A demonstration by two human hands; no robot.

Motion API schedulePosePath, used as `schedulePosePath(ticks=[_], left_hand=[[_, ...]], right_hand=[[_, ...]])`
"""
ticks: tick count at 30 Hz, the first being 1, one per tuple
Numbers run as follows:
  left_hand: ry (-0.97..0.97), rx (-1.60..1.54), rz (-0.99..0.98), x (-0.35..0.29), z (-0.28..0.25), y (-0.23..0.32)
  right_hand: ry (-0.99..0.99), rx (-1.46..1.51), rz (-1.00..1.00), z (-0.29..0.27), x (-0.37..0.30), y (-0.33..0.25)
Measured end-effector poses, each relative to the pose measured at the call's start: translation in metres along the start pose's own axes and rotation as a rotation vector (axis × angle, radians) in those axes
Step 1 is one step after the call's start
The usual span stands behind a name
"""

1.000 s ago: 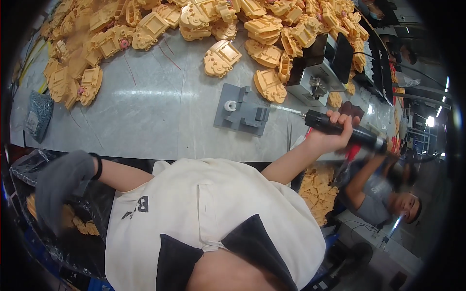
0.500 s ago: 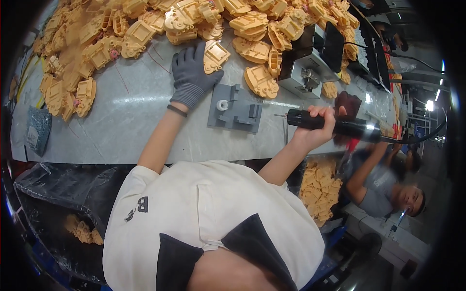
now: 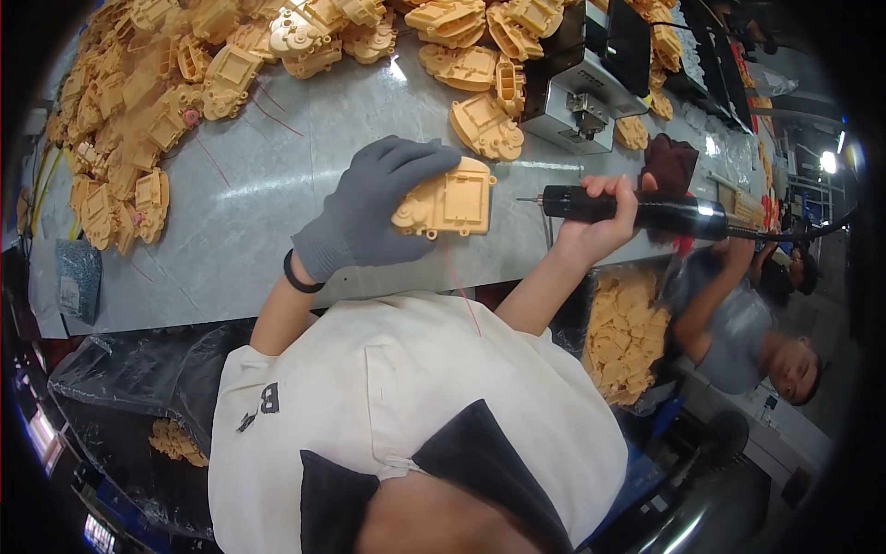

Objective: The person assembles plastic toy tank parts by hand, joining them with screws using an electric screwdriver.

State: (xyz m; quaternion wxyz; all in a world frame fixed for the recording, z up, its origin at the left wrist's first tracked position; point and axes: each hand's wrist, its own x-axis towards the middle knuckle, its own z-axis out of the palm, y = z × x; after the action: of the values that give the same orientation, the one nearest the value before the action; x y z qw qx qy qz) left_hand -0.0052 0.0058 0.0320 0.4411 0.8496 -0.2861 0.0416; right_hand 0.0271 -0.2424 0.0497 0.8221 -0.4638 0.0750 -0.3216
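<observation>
In a grey knitted glove, my left hand (image 3: 365, 208) grips a pale orange plastic housing (image 3: 467, 198) with a rectangular recess and small round bosses. A thin red wire (image 3: 461, 288) hangs below it toward my shirt. The grey block-like fixture is hidden behind the glove and the housing. My bare right hand (image 3: 600, 217) is wrapped round a black electric screwdriver (image 3: 683, 217), held level. Its thin bit (image 3: 528, 199) points left toward the housing, with a gap between them. A dark cable leaves the screwdriver's right end.
Many similar housings (image 3: 231, 78) lie heaped along the far side. A metal box-shaped device (image 3: 577, 106) stands at the far right, near a dark red cloth (image 3: 669, 162). A bag of small bluish pieces (image 3: 77, 277) lies left. More housings fill a container (image 3: 628, 328); a co-worker (image 3: 738, 337) is beyond.
My left hand has picked up the housing from the far side and drawn it toward me, over the fixture's place. The right hand with the screwdriver has stayed nearly still.
</observation>
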Motion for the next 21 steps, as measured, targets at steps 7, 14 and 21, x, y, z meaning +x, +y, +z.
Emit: schedulePosePath(ticks=[7,14,21], left_hand=[[-0.038,0.281,-0.042,0.006,0.034,-0.022],[0.008,0.214,-0.032,0.001,0.040,-0.025],[0.187,-0.032,-0.026,-0.003,0.034,-0.014]], right_hand=[[0.011,-0.014,-0.006,-0.004,-0.001,-0.007],[-0.003,-0.021,0.010,-0.004,-0.003,-0.003],[0.014,-0.031,-0.011,-0.006,-0.001,-0.006]])
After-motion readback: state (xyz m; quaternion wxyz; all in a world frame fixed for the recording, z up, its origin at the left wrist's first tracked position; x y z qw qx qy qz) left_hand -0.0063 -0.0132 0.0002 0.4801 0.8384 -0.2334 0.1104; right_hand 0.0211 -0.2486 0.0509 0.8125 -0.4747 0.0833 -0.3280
